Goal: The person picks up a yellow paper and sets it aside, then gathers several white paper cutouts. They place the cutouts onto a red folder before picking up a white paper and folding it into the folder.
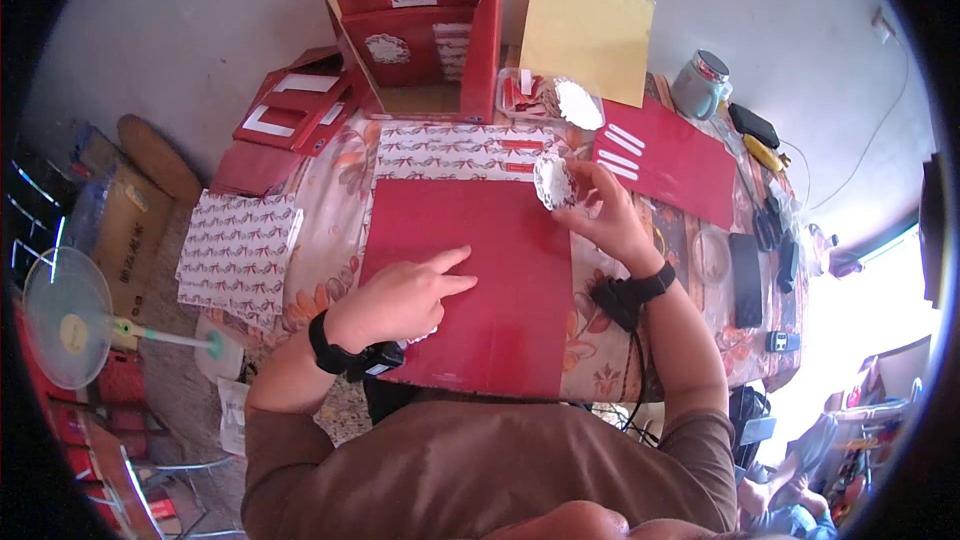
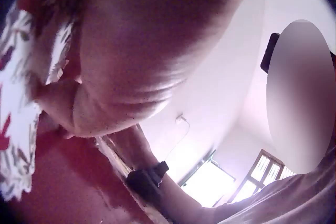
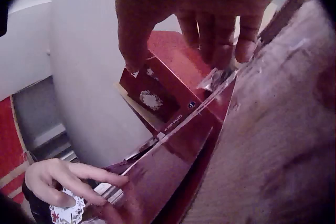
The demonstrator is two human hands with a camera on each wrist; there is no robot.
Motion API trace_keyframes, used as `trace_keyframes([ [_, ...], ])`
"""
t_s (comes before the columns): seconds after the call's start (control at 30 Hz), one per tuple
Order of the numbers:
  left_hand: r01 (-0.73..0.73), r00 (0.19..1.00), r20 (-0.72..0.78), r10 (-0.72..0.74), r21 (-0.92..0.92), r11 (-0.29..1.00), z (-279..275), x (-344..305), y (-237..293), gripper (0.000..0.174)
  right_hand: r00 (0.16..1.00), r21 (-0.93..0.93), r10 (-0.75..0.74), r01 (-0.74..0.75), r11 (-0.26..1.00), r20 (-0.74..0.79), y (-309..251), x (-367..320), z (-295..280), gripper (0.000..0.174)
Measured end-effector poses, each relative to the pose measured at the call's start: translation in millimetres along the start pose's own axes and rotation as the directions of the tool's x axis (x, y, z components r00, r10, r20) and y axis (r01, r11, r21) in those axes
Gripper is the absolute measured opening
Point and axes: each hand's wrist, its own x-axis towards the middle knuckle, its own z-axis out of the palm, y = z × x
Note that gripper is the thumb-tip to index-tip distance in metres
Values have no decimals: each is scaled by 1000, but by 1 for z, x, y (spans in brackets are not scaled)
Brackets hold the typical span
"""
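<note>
My right hand (image 1: 598, 210) pinches a round white paper label (image 1: 552, 183) with a scalloped, patterned edge, held over the far right corner of a large red board (image 1: 500, 290). The left hand (image 1: 392, 302) is over the near left part of that board, two fingers stretched out across it. Its thumb and other fingers hold a second scalloped label (image 3: 68, 209), printed in red and grey. Most of that label is hidden under the hand in the head view; its patterned edge (image 2: 16, 108) shows in the left wrist view.
Behind the board stand a red expanding file box (image 1: 430, 40) and a clear tray (image 1: 510, 100) with labels. Patterned sheets (image 1: 238, 255) and red folders (image 1: 265, 160) lie left. At right are a red sheet (image 1: 690, 175) with white strips, a mug (image 1: 700, 85) and tools (image 1: 768, 220).
</note>
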Motion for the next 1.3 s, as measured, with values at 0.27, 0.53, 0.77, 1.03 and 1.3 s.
trace_keyframes([
  [0.27,9,1000,22,-9,11,1000,2,-1,-4,48,964,-317,-92,171,933,248,-11,-13,5,59],
  [0.53,-7,1000,13,7,11,1000,3,-2,-6,47,963,-282,-112,182,942,246,-16,-16,7,58],
  [0.77,7,1000,31,-7,2,1000,1,-1,-4,46,970,-251,-116,170,953,216,-14,-16,8,58],
  [1.03,8,999,34,-8,-1,1000,1,-1,-5,46,975,-266,-71,127,956,211,-14,-15,9,60],
  [1.3,9,999,43,-8,-6,1000,2,-1,-6,47,977,-292,-57,116,949,205,-13,-13,9,61],
])
